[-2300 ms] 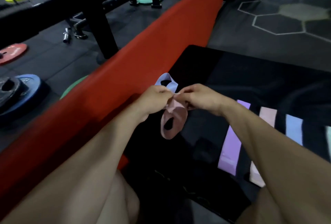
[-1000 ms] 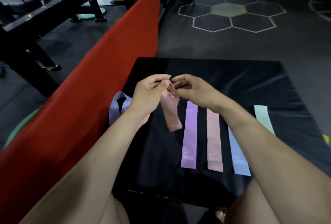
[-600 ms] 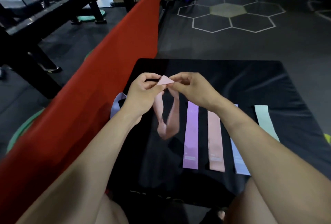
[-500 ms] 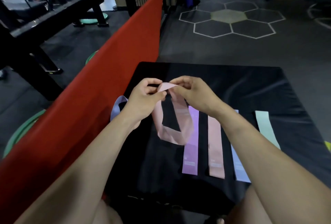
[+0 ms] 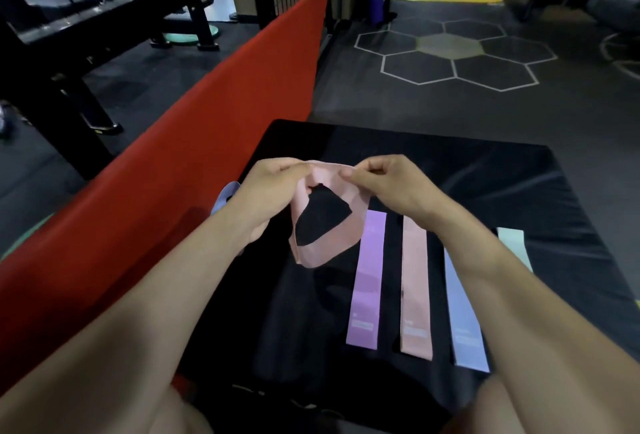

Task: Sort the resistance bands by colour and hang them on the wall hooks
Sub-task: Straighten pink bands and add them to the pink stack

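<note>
Both hands hold one pink resistance band (image 5: 331, 239) above a black mat (image 5: 450, 170). My left hand (image 5: 273, 191) pinches its top left edge, and my right hand (image 5: 388, 187) pinches its top right edge, so the loop hangs open below them. Flat on the mat lie a purple band (image 5: 367, 281), a second pink band (image 5: 415, 288), a light blue band (image 5: 464, 315) and a pale green band (image 5: 516, 246), side by side. Another light blue band (image 5: 227, 194) peeks out behind my left wrist. No wall hooks are in view.
A long red padded barrier (image 5: 173, 156) runs along the mat's left side. Beyond it stand black gym racks (image 5: 69, 62) and weight plates. Dark rubber floor with white hexagon markings (image 5: 450, 52) lies ahead. My knees are at the bottom edge.
My hands have moved apart along the pink band's top edge, spreading the hanging loop wider. The view has shifted from the left barrier toward the mat.
</note>
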